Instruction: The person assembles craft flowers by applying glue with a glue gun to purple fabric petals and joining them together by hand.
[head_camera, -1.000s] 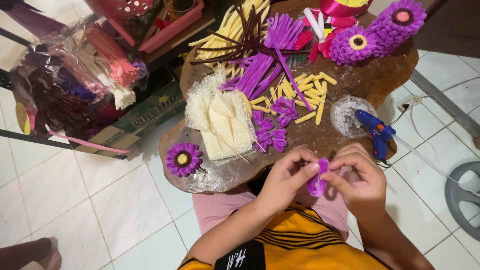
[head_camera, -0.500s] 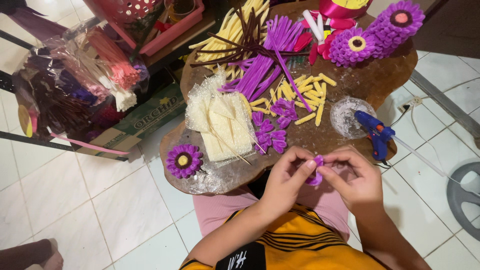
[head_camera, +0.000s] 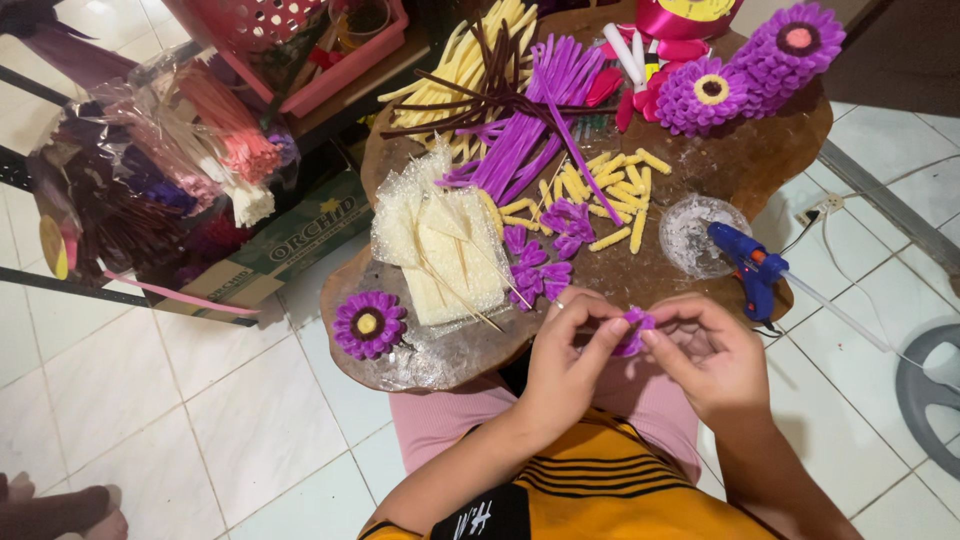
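Both hands, left hand (head_camera: 568, 352) and right hand (head_camera: 712, 352), pinch-grip the purple petal piece (head_camera: 634, 332), its long axis roughly upright.

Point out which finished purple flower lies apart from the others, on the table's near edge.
The purple flower with the yellow centre, alone at the table's near-left edge beside the white foam; the other two sit together at the far right.

Most of the small purple piece (head_camera: 634, 333) is covered by the fingertips of the left hand (head_camera: 568, 355) and right hand (head_camera: 712, 352), so its shape cannot be told. At the wooden table's (head_camera: 760, 160) far edge, the pink ribbon roll (head_camera: 688, 14) is cut off by the picture's top. A foot (head_camera: 60, 510) is cropped at the bottom-left corner.
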